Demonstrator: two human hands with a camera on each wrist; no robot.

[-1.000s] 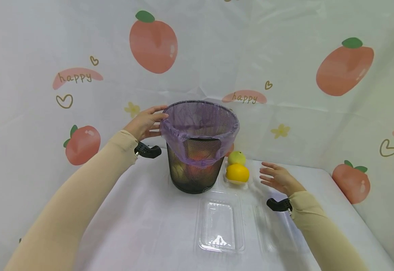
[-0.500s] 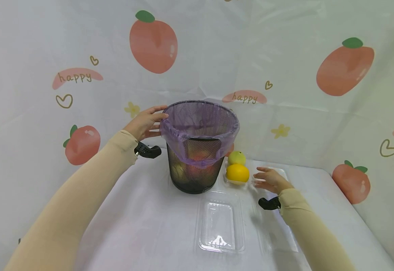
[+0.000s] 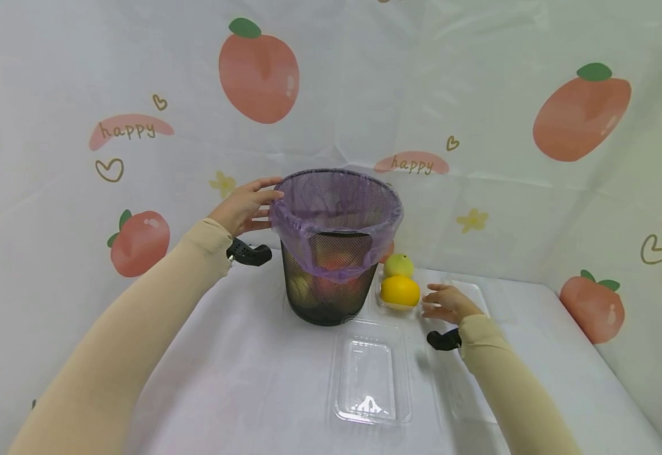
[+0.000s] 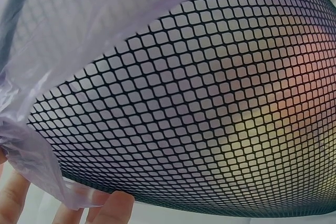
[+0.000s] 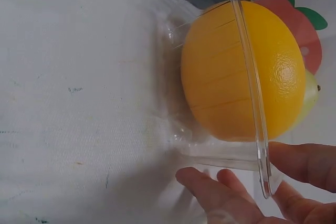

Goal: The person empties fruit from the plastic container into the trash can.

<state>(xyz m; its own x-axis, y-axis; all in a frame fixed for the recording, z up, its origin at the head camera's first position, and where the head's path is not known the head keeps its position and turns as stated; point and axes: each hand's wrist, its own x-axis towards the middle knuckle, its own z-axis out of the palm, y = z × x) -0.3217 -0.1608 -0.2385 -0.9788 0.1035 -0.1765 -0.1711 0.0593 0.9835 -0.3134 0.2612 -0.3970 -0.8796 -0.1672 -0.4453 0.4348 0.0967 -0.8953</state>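
Two clear plastic trays and one black mesh bin (image 3: pixel 331 278) sit on the white-covered table (image 3: pixel 239 379); every place below is given from the bin. The bin stands upright with a purple bag liner (image 3: pixel 331 215) folded over its rim, and through the mesh reddish and yellowish round shapes show low inside, too blurred to name. Just to its right, nearly touching its base, a small clear tray (image 3: pixel 400 304) holds an orange (image 3: pixel 399 290) in front and a yellow-green fruit (image 3: pixel 398 265) behind. In front of the bin, a little apart, lies an empty clear tray (image 3: pixel 372 370). Another clear sheet or tray (image 3: pixel 467 392) lies farther right and is hard to make out.

The left hand (image 3: pixel 244 207) rests against the bin's left side at the rim, fingers spread and fairly straight on the liner; the left wrist view shows fingertips (image 4: pixel 113 205) touching the liner's hem below the mesh (image 4: pixel 210 129). The right hand (image 3: pixel 447 303) is at the right edge of the fruit tray. In the right wrist view its fingers (image 5: pixel 220 192) lie under the tray wall and another finger is above the rim (image 5: pixel 252 93), so the tray edge sits between them in a light pinch beside the orange (image 5: pixel 236 72).

Bare tabletop lies to the left of the bin and in front of it, around the empty tray. Behind it the printed backdrop (image 3: pixel 478 95) stands close.
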